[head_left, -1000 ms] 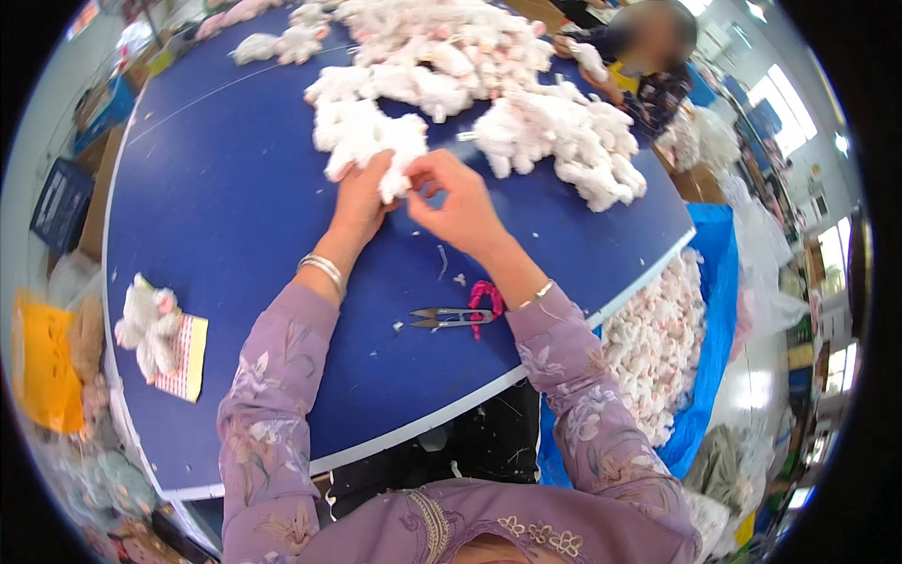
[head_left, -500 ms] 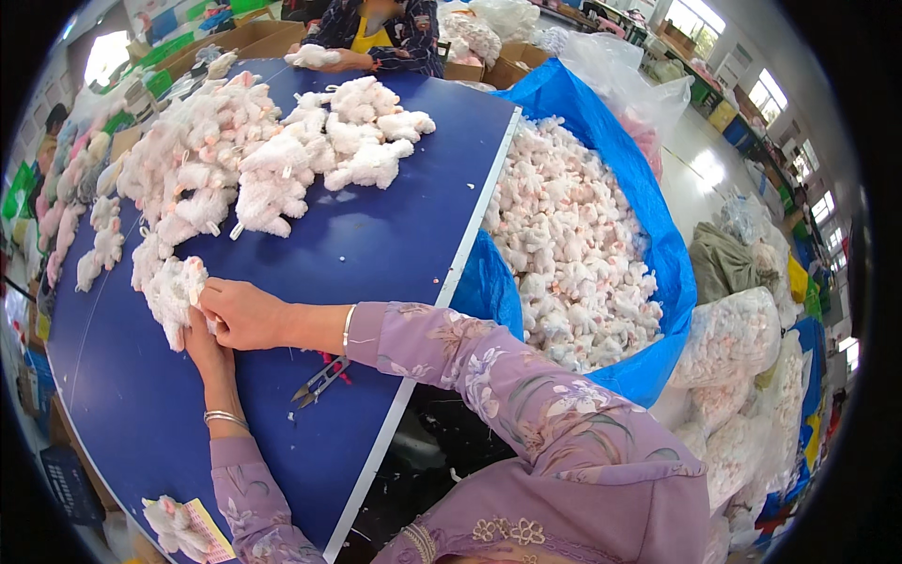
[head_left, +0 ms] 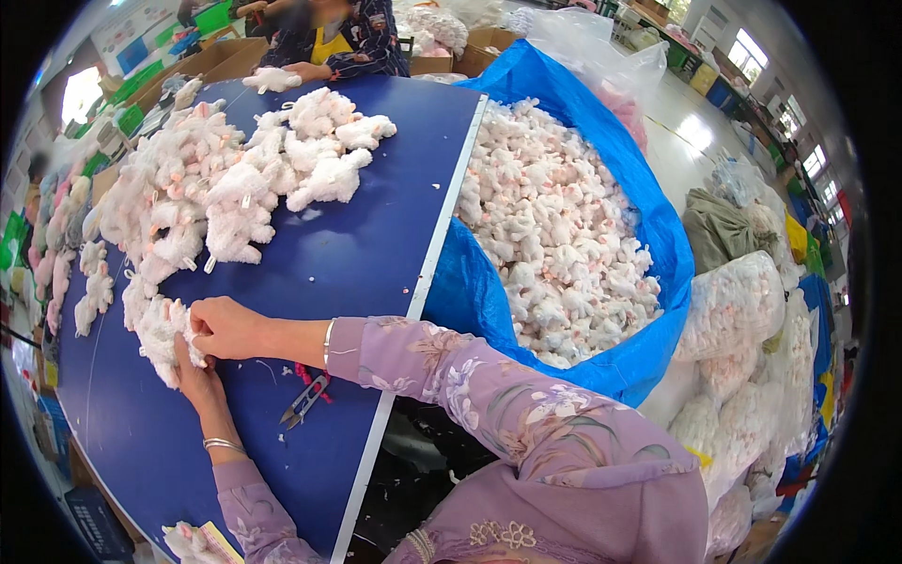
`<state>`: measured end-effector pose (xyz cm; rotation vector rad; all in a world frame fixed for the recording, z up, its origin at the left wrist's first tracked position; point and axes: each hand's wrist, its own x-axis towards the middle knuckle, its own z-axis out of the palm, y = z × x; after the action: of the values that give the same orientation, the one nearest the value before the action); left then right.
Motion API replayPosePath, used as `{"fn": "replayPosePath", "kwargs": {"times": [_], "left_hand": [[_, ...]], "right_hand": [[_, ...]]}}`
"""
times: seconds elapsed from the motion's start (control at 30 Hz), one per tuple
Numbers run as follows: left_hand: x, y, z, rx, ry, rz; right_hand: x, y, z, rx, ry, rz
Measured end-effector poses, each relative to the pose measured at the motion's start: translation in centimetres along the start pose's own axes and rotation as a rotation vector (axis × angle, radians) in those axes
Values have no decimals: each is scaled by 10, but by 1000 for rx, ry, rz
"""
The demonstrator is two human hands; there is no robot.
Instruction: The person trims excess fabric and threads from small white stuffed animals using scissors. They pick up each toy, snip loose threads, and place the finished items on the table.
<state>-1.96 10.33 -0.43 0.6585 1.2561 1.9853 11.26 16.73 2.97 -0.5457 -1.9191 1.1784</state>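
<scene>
A small white fluffy plush toy (head_left: 160,331) is between my hands at the near left of the heap. My left hand (head_left: 199,383) grips its lower edge from below, fingers pointing up. The right hand (head_left: 228,329) is closed, its fingertips pinching the toy's right side; whether a thread or other small piece is in that pinch is hidden. Close by on the blue tabletop (head_left: 310,273) lie metal thread snips (head_left: 304,402), beside a small pinkish-red item (head_left: 303,374). A big heap of similar white plush toys (head_left: 178,188) spreads beyond my hands.
A blue sack (head_left: 665,273) full of small white plush pieces (head_left: 554,235) stands right of the table's metal edge (head_left: 442,221). Clear bags (head_left: 733,310) are stacked farther right. Across the table a person (head_left: 352,42) handles a white plush. Another plush (head_left: 191,543) lies near left.
The whole view has shifted a little, with the table sitting lower and more to the left. Both hands stay on the same plush toy, the right hand's fingers slightly repositioned.
</scene>
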Motion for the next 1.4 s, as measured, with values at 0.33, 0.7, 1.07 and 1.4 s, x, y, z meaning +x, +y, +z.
{"fn": "replayPosePath", "kwargs": {"times": [0.33,0.7,1.07,1.4], "left_hand": [[13,-10,-29,-53,49,68],[4,-2,-16,-39,77,55],[2,1,-8,-64,29,87],[-1,11,-5,-54,-8,33]], "right_hand": [[-4,-6,16,107,-119,-54],[6,24,17,127,-151,144],[5,24,4,254,-134,115],[-2,5,4,88,-149,137]]}}
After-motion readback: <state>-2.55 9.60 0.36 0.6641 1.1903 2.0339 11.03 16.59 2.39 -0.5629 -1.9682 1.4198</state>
